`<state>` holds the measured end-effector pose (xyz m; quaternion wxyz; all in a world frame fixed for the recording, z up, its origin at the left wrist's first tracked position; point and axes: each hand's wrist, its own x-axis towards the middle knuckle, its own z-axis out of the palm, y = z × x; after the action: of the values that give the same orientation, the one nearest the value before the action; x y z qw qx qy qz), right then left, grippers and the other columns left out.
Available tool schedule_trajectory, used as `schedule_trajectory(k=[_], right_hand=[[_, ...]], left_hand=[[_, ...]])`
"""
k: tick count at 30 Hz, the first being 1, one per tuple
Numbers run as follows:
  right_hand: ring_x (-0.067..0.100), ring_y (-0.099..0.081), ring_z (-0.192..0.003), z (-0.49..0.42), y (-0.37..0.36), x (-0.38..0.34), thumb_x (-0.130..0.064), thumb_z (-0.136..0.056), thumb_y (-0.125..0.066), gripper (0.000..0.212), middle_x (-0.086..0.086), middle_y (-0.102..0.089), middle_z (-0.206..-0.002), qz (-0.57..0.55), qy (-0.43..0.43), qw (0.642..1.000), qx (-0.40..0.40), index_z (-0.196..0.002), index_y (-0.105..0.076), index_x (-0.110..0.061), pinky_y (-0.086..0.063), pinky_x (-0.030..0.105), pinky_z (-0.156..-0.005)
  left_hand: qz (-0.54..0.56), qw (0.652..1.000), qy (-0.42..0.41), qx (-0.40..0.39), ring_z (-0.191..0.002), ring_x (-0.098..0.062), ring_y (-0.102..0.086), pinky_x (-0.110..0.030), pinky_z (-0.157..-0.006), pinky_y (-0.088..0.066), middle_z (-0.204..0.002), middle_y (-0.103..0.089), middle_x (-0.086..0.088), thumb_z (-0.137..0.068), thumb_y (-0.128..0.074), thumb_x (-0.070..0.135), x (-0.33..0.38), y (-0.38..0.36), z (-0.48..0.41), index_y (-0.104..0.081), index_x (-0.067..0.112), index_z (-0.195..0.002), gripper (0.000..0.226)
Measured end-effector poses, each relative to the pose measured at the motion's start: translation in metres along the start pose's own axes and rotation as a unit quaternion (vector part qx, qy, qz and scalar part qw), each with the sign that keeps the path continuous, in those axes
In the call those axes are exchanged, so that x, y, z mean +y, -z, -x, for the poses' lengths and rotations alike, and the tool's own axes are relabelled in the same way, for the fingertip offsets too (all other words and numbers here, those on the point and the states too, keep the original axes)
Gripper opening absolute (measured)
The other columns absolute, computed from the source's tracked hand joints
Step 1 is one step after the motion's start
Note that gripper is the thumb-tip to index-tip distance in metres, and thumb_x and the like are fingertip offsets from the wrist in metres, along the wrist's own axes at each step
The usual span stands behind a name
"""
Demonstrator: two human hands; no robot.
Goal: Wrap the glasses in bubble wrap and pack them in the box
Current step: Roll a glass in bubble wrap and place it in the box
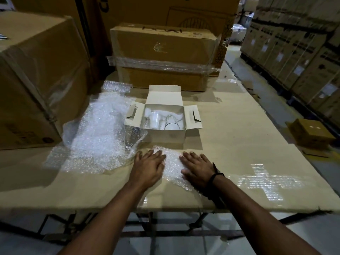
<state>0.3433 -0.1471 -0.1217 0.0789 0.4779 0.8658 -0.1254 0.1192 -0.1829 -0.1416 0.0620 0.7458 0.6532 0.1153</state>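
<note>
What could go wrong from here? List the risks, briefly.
The bubble wrap sheet, flattened under the left hand and right hand, lies near the table's front edge; a glass wrapped there could roll off.
The glasses in the open box lie close together; lifting one may knock another.

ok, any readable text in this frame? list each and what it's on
Taped carton behind the white box: faint print on top, possibly "DUAL", unsure.
Big carton at left: logo and print, too blurred to read.
Stacked cartons at right: labels too small to read.
No print seen on the white box.
</note>
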Motion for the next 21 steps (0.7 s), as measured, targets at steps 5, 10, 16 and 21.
schedule_trajectory(k=[5, 10, 16, 21], right_hand=[[0.025, -0.031, -0.136, 0.001, 0.022, 0.007, -0.065, -0.081, -0.044, 0.08, 0.003, -0.034, -0.15, -0.035, -0.113, 0.992, 0.052, -0.148, -0.026, -0.025, -0.026, 0.039, -0.108], [0.027, -0.05, -0.119, -0.006, 0.046, 0.006, -0.054, -0.067, -0.076, 0.071, 0.003, -0.058, -0.126, -0.043, -0.177, 0.983, -0.017, -0.128, -0.051, -0.026, -0.04, 0.034, -0.093], [0.027, -0.057, -0.095, -0.015, 0.05, -0.003, -0.023, -0.078, -0.069, 0.016, 0.0, -0.063, -0.096, 0.005, -0.131, 0.979, 0.158, -0.079, -0.054, -0.028, -0.041, 0.033, -0.077], [0.029, -0.055, -0.09, -0.011, 0.038, 0.004, -0.009, -0.074, -0.059, 0.024, 0.001, -0.059, -0.09, 0.011, -0.077, 0.984, 0.158, -0.074, -0.043, -0.027, -0.039, 0.035, -0.072]], left_hand=[[0.006, 0.999, -0.004, 0.044, -0.131, -0.023, -0.047, -0.046, -0.106, -0.026, -0.14, -0.056, 0.003, -0.087, -0.023, 0.052, -0.003, -0.003, 0.002, -0.064, 0.03, -0.126, 0.061], [0.023, 0.995, -0.011, 0.095, -0.127, -0.027, -0.049, -0.046, -0.102, -0.031, -0.138, -0.056, -0.003, -0.084, -0.048, 0.048, -0.001, 0.001, 0.002, -0.061, 0.026, -0.128, 0.05], [0.032, 0.992, -0.026, 0.117, -0.145, -0.027, -0.019, -0.047, -0.115, -0.014, -0.159, -0.025, -0.004, -0.077, -0.076, 0.037, -0.001, 0.016, -0.005, -0.023, 0.022, -0.154, 0.095], [-0.011, 0.99, -0.071, 0.123, -0.106, -0.023, -0.059, -0.04, -0.094, -0.029, -0.11, -0.066, 0.003, -0.066, -0.078, 0.014, -0.006, 0.025, -0.019, -0.064, 0.025, -0.11, 0.047]])
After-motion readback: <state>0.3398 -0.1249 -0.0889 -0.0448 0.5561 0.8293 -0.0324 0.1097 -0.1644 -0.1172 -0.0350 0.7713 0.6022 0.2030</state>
